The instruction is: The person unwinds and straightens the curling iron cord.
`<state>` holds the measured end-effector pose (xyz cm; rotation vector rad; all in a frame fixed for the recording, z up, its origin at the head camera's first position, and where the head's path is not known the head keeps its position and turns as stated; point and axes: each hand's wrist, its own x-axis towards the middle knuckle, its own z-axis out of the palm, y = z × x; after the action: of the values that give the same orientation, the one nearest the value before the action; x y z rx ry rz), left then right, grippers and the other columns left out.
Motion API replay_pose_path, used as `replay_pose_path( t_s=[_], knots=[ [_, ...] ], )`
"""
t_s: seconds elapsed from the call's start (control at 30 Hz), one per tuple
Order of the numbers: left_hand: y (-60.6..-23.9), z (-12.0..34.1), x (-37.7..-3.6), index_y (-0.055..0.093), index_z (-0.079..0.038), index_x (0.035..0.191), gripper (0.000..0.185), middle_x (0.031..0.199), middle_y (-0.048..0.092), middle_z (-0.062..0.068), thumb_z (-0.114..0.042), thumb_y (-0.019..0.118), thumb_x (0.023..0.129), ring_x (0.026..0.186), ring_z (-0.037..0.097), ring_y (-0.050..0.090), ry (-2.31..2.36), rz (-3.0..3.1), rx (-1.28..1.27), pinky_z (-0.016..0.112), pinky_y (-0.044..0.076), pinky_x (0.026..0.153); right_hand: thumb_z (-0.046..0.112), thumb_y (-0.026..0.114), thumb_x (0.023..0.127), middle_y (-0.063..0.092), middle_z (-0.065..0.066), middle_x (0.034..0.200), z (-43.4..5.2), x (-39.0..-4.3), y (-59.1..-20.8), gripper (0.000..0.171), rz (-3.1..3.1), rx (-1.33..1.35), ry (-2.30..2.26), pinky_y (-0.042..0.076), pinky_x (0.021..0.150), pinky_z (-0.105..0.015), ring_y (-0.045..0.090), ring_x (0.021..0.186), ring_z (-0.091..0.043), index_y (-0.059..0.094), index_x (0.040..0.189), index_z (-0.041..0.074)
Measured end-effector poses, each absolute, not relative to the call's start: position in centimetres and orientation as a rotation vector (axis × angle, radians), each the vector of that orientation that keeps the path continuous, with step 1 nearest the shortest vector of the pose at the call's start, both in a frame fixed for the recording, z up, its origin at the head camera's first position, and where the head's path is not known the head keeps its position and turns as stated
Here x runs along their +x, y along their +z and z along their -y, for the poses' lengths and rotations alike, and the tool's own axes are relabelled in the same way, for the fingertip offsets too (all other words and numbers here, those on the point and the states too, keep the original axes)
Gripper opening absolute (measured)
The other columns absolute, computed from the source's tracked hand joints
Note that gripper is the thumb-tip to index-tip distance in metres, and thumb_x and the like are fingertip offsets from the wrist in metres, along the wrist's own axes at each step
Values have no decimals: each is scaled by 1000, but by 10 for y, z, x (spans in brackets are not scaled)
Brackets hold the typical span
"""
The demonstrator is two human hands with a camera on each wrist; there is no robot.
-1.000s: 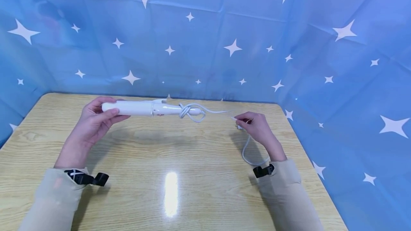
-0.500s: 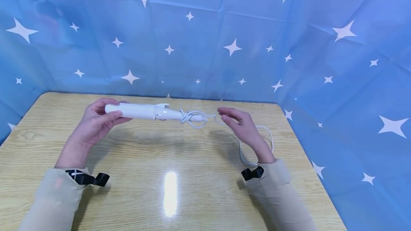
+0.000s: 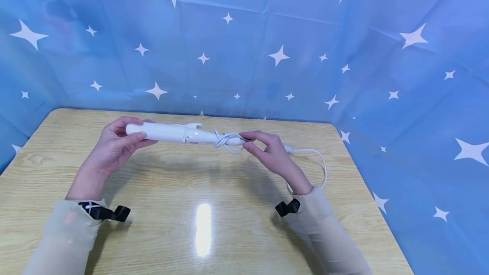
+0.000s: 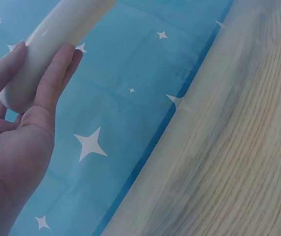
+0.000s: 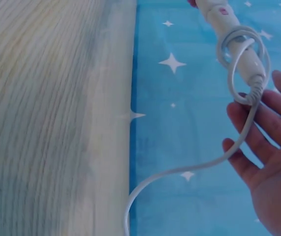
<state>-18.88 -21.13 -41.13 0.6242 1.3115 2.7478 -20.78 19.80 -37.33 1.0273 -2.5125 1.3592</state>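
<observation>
Curling iron [image 3: 179,133], white, is held level in the air above the far half of the worktop [image 3: 202,224], closer to the far edge than to the near one, its length running parallel to that edge. The left hand [image 3: 114,141] has its fingers and thumb curled round the barrel end, and the left wrist view shows the rounded tip [image 4: 17,96] cradled between thumb and fingers [image 4: 57,73]; that grip carries the whole weight, so the other hand is spared for finer work. The right hand [image 3: 267,152] is at the opposite end, where the cord [image 3: 227,139] is looped round the handle. In the head view its fingertips seem to pinch the cord just at the handle's end, though in the right wrist view the fingers [image 5: 258,123] look fairly straight beside the loops [image 5: 241,49], so I'd say it is a light pinch at most and I can't be fully sure.

From that end the slack cord [image 3: 318,160] trails behind the right hand and arcs down over the worktop towards the right edge, back to the wrist. Holding the iron up off the surface keeps the loops free all the way round. Blue cloth with white stars [image 3: 276,56] hangs behind and along both sides of the worktop.
</observation>
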Motion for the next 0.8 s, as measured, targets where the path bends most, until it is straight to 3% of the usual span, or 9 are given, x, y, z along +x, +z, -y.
replay_pose_path(
  t_s=[0.17,0.4,0.8],
  knots=[
    [-412,210,-189,72,3,113,38,122,67,22,27,48,95,116,34,63,2741,-1306,638,49,60,90,9,70,99,75,-7,113,-198,-213,-375,22,2515,1001,1333,58,78,-35,70,102,-20,75,121,5],
    [-412,209,-188,72,2,112,38,123,66,21,26,48,95,117,33,63,2735,-1345,617,48,60,90,3,74,94,77,-5,99,-204,-220,-377,11,2427,1016,1305,55,67,-29,68,86,-17,80,103,5],
    [-416,208,-189,72,6,112,40,121,67,24,31,47,92,115,34,65,2802,-1300,615,49,59,90,2,74,94,76,-6,95,-220,-215,-376,9,2442,944,1213,57,69,-30,68,83,-20,79,101,2]
  ],
)
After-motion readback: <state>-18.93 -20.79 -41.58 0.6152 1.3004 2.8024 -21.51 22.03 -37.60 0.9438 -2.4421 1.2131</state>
